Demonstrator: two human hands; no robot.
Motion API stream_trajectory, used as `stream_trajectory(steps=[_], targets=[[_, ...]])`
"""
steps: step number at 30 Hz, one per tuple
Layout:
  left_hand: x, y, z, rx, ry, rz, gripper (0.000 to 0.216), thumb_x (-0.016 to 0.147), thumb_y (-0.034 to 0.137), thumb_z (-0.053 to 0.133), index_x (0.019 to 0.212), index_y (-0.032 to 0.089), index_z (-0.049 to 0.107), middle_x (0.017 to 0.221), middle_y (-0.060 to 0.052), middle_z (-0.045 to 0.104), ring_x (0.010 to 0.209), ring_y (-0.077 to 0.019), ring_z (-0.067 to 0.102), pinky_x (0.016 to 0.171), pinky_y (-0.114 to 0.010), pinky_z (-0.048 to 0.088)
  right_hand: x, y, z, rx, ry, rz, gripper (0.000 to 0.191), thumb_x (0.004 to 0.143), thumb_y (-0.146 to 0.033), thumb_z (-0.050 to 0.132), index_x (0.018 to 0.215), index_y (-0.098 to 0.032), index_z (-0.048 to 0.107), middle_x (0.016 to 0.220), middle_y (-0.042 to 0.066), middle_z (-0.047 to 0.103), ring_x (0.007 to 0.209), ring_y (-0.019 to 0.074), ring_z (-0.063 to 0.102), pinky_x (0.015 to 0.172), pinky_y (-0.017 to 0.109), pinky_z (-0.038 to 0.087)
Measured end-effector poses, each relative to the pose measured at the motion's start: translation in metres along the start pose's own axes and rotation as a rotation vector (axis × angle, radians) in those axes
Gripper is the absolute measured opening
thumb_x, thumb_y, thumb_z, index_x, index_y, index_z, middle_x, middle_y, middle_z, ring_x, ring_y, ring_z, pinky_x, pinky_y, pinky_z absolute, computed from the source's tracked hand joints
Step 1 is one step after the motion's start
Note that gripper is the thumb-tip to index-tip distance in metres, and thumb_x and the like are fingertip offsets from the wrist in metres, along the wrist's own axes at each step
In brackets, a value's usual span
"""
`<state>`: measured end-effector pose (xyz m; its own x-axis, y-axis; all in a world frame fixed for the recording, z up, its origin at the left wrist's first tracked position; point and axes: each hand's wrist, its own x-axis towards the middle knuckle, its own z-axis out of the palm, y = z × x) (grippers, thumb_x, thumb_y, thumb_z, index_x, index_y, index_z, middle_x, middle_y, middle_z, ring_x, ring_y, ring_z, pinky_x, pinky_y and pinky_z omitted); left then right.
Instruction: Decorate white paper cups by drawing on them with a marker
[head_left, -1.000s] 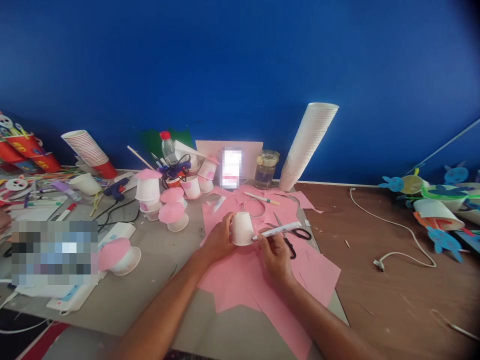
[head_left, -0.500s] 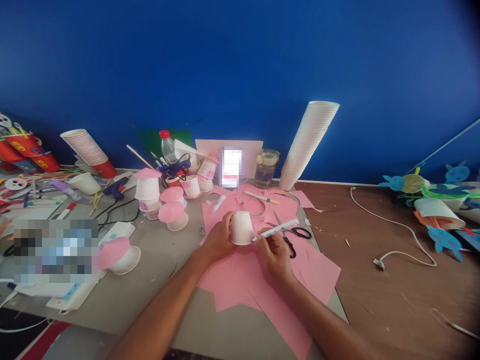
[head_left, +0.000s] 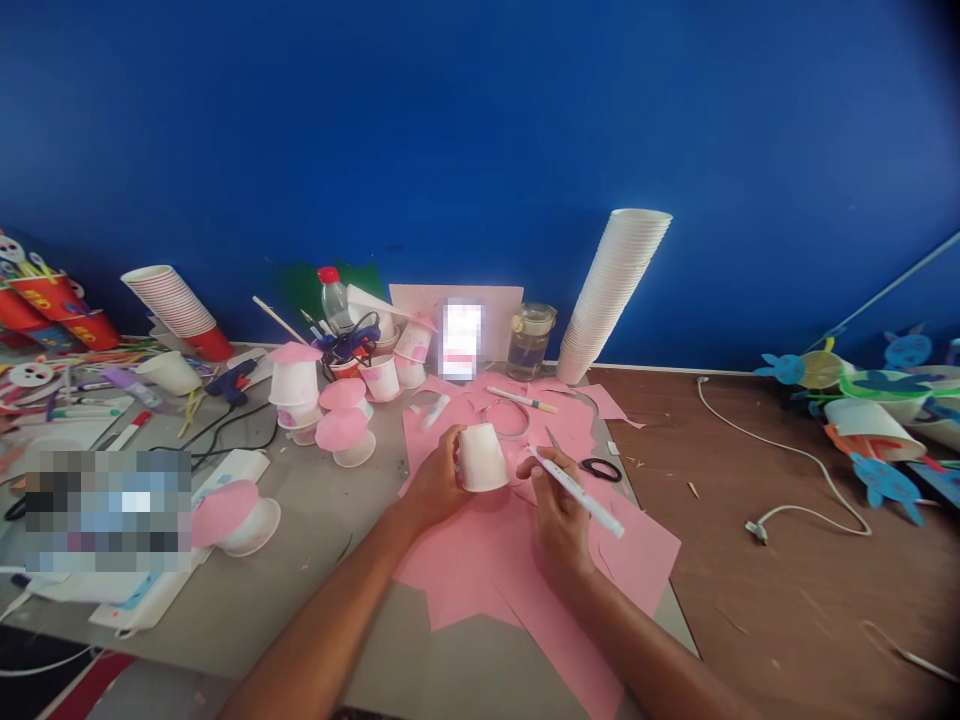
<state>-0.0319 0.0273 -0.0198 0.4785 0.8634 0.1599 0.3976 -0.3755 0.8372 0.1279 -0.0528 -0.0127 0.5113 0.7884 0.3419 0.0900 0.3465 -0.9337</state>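
Above pink paper (head_left: 465,580), left hand (head_left: 441,480) around cup (head_left: 482,458), right hand (head_left: 556,530) around marker (head_left: 592,506), now farther from cup

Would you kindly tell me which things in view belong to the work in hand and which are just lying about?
Seemingly in use:
- white paper cup, held in the left hand
- white marker, held in the right hand
- probably the pink paper beneath

Apparently just lying about:
- white cable
- red-capped bottle
- blue animal cutouts
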Motion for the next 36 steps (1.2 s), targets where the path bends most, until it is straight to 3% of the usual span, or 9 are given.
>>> stream_trajectory(steps=[5,9,19,22,25,33,36], targets=[[-0.001,-0.005,0.002,-0.068,0.016,0.009,0.083,0.073,0.030,0.074,0.136,0.024,0.021,0.127,-0.015,0.058,0.101,-0.0232,0.065,0.078,-0.035,0.055,-0.003,0.007,-0.002,-0.121,-0.062,-0.047,0.020,0.089,-0.024,0.052,0.109,-0.023,0.056,0.100,0.006,0.065,0.097,0.0213,0.062,0.083,0.038,0.050],[-0.002,-0.005,0.004,-0.097,0.022,0.000,0.087,0.072,0.032,0.075,0.138,0.025,0.018,0.126,-0.014,0.058,0.097,-0.0221,0.066,0.076,-0.035,0.055,-0.002,0.009,-0.003,-0.227,-0.152,-0.192,0.024,0.086,-0.017,0.053,0.108,-0.025,0.057,0.099,0.006,0.065,0.093,0.0217,0.063,0.082,0.038,0.051],[-0.003,-0.001,0.007,-0.198,-0.041,-0.033,0.093,0.068,0.030,0.079,0.140,0.026,0.022,0.133,-0.015,0.053,0.112,-0.0262,0.060,0.082,-0.036,0.054,0.003,0.008,-0.006,-0.367,-0.213,-0.491,0.034,0.084,-0.004,0.045,0.108,-0.025,0.056,0.086,0.003,0.058,0.077,0.0183,0.058,0.070,0.033,0.048],[-0.005,0.007,0.003,-0.154,-0.076,-0.064,0.097,0.063,0.028,0.081,0.143,0.025,0.025,0.128,-0.013,0.056,0.110,-0.0278,0.059,0.084,-0.040,0.054,0.002,0.010,-0.009,-0.400,-0.237,-0.526,0.035,0.084,-0.004,0.046,0.109,-0.026,0.057,0.086,0.003,0.057,0.077,0.0188,0.057,0.071,0.034,0.047],[-0.006,0.016,-0.002,-0.067,-0.031,0.004,0.099,0.063,0.030,0.081,0.144,0.025,0.026,0.133,-0.014,0.052,0.114,-0.0296,0.057,0.091,-0.045,0.051,0.005,0.012,-0.013,-0.424,-0.286,-0.555,0.035,0.085,-0.005,0.046,0.110,-0.026,0.058,0.086,0.003,0.058,0.078,0.0193,0.055,0.071,0.034,0.047],[-0.007,0.022,-0.001,0.245,-0.039,0.148,0.105,0.070,0.047,0.074,0.151,0.025,0.010,0.152,-0.017,0.032,0.140,-0.0364,0.033,0.106,-0.052,0.041,0.011,0.002,-0.017,-0.571,-0.328,-0.658,0.035,0.086,-0.005,0.046,0.110,-0.026,0.060,0.084,0.005,0.057,0.075,0.0205,0.053,0.067,0.033,0.043],[-0.007,0.021,0.002,0.282,0.007,0.159,0.099,0.075,0.045,0.071,0.151,0.023,0.011,0.149,-0.018,0.037,0.137,-0.0362,0.039,0.107,-0.054,0.039,0.011,-0.001,-0.016,-0.622,-0.367,-0.694,0.037,0.087,-0.005,0.044,0.114,-0.026,0.059,0.084,0.005,0.058,0.075,0.0208,0.053,0.067,0.033,0.043]])
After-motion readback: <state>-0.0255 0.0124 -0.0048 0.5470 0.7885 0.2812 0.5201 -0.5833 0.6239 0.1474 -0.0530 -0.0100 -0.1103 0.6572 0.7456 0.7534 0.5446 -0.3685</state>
